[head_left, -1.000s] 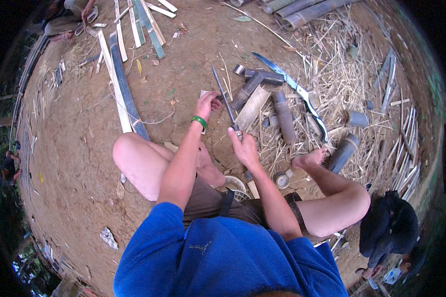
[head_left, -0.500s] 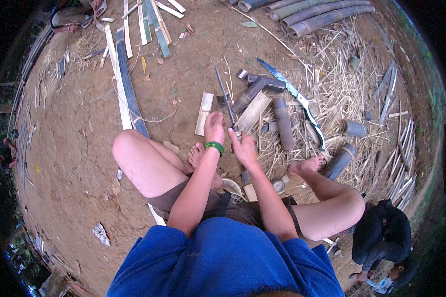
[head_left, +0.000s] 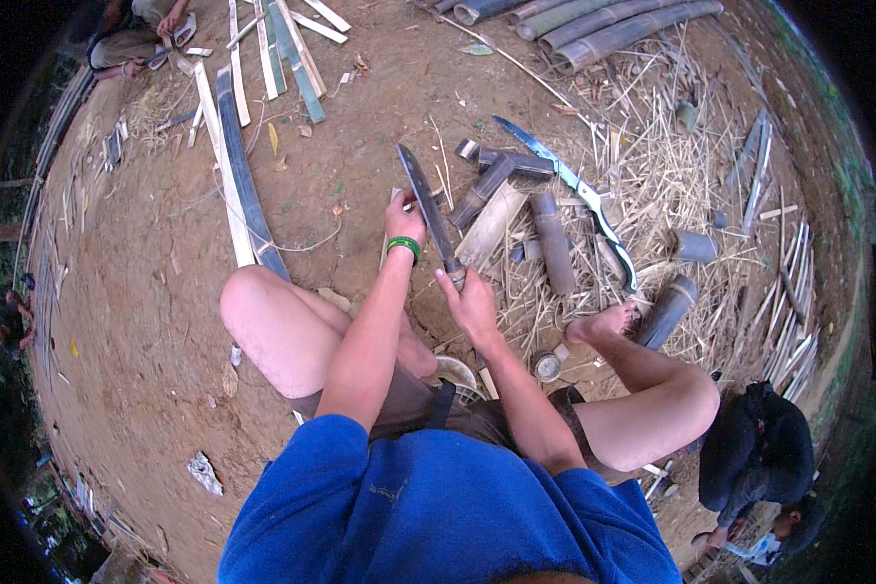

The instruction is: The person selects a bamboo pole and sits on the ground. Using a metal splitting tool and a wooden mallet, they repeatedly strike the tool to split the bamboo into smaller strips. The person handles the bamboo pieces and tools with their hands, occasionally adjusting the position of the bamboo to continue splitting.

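Head view, looking down: my right hand [head_left: 472, 302] has its fingers wrapped tight around the handle of a long knife [head_left: 426, 209], the dark blade running up toward eleven o'clock. My left hand [head_left: 404, 219], green wristband [head_left: 403, 245] on the wrist, sits just left of the blade, fingers closed on a pale piece of bamboo [head_left: 395, 201] that's mostly hidden under the hand. At two o'clock from my hands, cut bamboo sections [head_left: 516, 219] lie in straw on the dirt ground [head_left: 146, 292]. Split bamboo slats [head_left: 234, 165] lie at ten o'clock, well apart.
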A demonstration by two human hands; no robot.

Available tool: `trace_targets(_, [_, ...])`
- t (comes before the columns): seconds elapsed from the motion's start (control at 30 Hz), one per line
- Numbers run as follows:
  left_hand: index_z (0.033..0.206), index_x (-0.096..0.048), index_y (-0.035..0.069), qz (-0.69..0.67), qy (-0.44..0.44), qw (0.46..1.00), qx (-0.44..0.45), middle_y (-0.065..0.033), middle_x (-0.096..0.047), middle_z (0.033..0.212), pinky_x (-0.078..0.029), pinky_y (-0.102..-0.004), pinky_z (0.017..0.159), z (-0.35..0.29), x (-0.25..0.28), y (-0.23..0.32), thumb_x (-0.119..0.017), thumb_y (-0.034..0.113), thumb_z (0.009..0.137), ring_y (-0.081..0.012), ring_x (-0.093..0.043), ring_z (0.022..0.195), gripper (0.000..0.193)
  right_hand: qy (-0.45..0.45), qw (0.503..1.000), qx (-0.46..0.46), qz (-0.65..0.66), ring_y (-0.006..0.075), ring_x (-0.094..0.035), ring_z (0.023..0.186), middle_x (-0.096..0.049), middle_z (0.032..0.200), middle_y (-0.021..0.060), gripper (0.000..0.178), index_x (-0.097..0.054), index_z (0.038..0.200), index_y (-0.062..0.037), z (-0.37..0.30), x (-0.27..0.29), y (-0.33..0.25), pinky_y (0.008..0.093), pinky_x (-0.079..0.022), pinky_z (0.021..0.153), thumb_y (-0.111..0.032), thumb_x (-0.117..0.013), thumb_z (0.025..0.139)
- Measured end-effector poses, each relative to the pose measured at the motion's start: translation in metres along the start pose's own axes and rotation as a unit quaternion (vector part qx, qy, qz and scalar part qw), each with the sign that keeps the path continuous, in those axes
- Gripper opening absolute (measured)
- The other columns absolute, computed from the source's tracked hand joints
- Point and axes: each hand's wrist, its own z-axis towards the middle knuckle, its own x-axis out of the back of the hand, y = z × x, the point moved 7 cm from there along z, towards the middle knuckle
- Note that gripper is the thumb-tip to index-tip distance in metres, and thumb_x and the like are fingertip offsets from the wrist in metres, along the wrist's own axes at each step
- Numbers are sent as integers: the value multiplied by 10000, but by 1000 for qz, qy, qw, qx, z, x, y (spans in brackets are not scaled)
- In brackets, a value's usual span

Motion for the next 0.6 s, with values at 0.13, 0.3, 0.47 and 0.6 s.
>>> trace_targets(0.13, [1035,-668,-17,13,0,1000,2,-144,-709,967,-496,-346,833,-8,4,14,-682,110,798,-242,-665,911,270,8,1000,-5,-28,474,-645,718,-629,727,318,641,-561,981,95,-5,5,-9,538,-513,648,-538,-585,884])
trace_targets(0.3, [1029,-673,-17,21,2,999,30,-140,-712,957,-498,-342,829,-12,8,22,-684,111,801,-235,-667,909,262,-9,999,-16,-30,475,-646,718,-628,728,322,651,-560,969,104,-6,9,-14,541,-513,655,-541,-578,886])
trace_targets(0.47, [1021,-678,-15,37,16,999,-7,-141,-712,952,-497,-329,841,-15,8,32,-675,159,826,-233,-667,919,262,-23,997,-52,54,472,-649,759,-646,740,285,614,-614,951,61,0,6,-1,528,-503,691,-548,-567,892])
trace_targets(0.6, [1063,-660,-21,-50,121,991,8,-140,-698,980,-493,-322,849,-20,30,3,-632,221,863,-224,-654,951,315,-39,990,-36,130,182,-582,526,-579,594,98,597,-616,822,61,6,0,-5,345,-470,519,-526,-567,917])
